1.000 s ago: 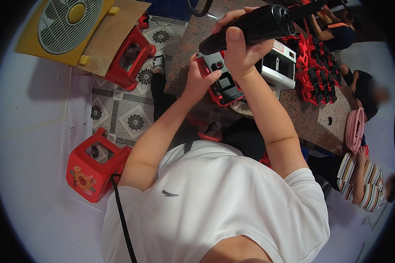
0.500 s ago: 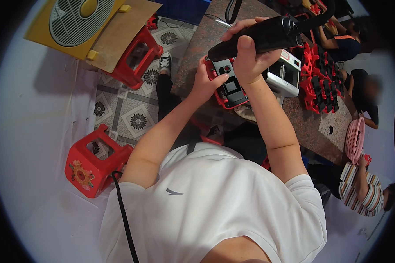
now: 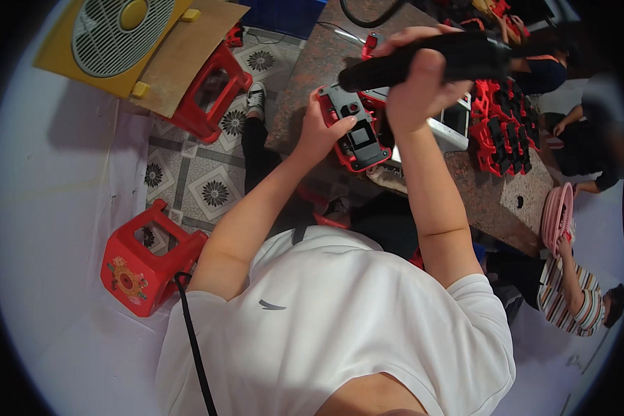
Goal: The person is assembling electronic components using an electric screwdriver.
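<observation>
My right hand (image 3: pixel 417 104) is wrapped round a thick black corded power screwdriver (image 3: pixel 478 57), held nearly level above the table, its narrower end pointing left. Below that end, my left hand (image 3: pixel 317 133) grips a red plastic housing (image 3: pixel 359 165) by its left side. A grey and black panel with a square window covers the housing's top, and my left thumb presses on it. Part of another red piece (image 3: pixel 371 43) shows behind the screwdriver. Whether the tool touches the housing I cannot tell.
A white machine (image 3: pixel 454 125) stands right of my hands on the speckled stone table (image 3: pixel 298 90). Beyond it are rows of red and black housings (image 3: pixel 499 139). Co-workers sit at the right, one holding a pink basket (image 3: pixel 557 215). Red stools (image 3: pixel 149 260) and a yellow fan (image 3: pixel 121 41) are at left.
The screwdriver and my right hand have shifted slightly right, off the housing's upper part. The black cable loop has swung. At the right, a co-worker's hand has moved onto the pink basket.
</observation>
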`<state>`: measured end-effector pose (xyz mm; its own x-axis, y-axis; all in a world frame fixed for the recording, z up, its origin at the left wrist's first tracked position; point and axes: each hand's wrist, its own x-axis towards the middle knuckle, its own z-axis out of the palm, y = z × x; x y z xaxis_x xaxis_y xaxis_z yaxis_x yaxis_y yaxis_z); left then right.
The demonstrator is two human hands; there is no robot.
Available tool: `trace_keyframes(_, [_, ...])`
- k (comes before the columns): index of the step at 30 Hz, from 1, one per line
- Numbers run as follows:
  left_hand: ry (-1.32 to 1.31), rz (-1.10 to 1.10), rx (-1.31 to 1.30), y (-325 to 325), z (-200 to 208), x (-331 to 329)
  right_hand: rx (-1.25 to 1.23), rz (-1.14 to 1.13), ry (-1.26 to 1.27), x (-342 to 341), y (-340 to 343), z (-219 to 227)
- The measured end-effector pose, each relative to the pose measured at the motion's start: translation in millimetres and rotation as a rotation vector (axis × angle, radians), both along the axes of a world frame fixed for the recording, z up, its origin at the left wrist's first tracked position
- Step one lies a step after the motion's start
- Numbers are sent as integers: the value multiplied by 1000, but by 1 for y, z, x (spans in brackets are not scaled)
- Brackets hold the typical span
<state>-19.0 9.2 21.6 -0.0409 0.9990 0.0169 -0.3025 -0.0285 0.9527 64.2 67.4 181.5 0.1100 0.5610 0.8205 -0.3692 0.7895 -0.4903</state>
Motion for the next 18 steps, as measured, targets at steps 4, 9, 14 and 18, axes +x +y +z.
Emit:
trace_keyframes(4, [-3, 0, 82, 1, -14, 1, 148, -225, -91, 64, -8, 40])
trace_keyframes(9, [-47, -44, 57, 6, -19, 4, -11, -620, -473, 148, 3, 14])
trace_keyframes(14, [36, -15, 92, 7, -15, 5, -18, -418, -398, 165, -37, 10])
trace_keyframes(18, [36, -19, 107, 8, -17, 6, -99, -152, -28, 181, -67, 24])
